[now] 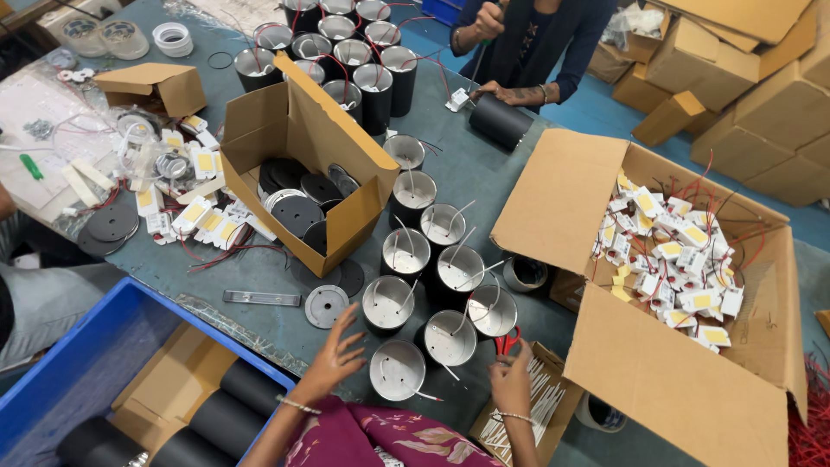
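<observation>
My left hand [333, 356] hovers with fingers spread over the table edge, just left of a black cylinder housing [386, 305] with a silver inside, and near a grey round disc [326, 306]. My right hand [510, 378] holds red-handled cutters [507, 342] beside another open cylinder [450, 338]. Several such cylinders, each with a thin white wire sticking out, stand clustered in front of me. One more cylinder [397, 370] sits between my hands.
An open carton [350, 225] holds black discs. A big carton [657, 363] at right holds white-and-yellow modules with red wires. A small box of white strips [527, 415] sits by my right hand. Across the table a person [519, 43] works on a black cylinder. A blue crate [95, 363] holds black tubes.
</observation>
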